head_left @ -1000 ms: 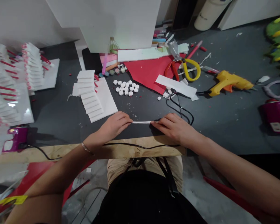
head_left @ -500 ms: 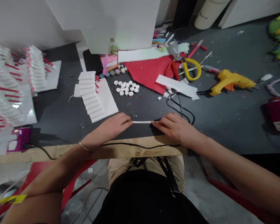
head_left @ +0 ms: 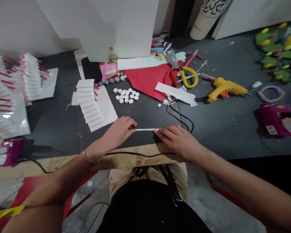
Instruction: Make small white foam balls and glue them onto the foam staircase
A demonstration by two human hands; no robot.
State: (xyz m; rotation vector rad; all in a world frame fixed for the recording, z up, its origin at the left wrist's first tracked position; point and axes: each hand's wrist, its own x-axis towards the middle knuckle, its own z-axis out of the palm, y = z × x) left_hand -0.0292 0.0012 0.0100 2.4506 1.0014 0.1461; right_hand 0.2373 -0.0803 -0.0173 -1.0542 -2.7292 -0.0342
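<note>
A thin white strip (head_left: 145,129) stretches between my two hands, near the front edge of the dark tabletop. My left hand (head_left: 122,129) pinches its left end with the fingertips. Its right end is pinched by my right hand (head_left: 173,136), whose fingers lie close together. Beyond my hands sits a cluster of small white discs (head_left: 126,95). To the left of the discs, a row of folded white pieces (head_left: 89,103) overlaps a white board (head_left: 106,105). The ends of the strip are covered by my fingers.
Yellow-handled snips (head_left: 189,77) rest on red sheet material (head_left: 145,79). A yellow glue gun (head_left: 226,89) with a black cable lies to the right. Purple power boxes (head_left: 275,121) stand at both sides. White stacks with red sticks (head_left: 30,77) fill the far left.
The view has shifted, so the table's items appear further left. My fingers have shifted slightly along the strip, which still spans both hands.
</note>
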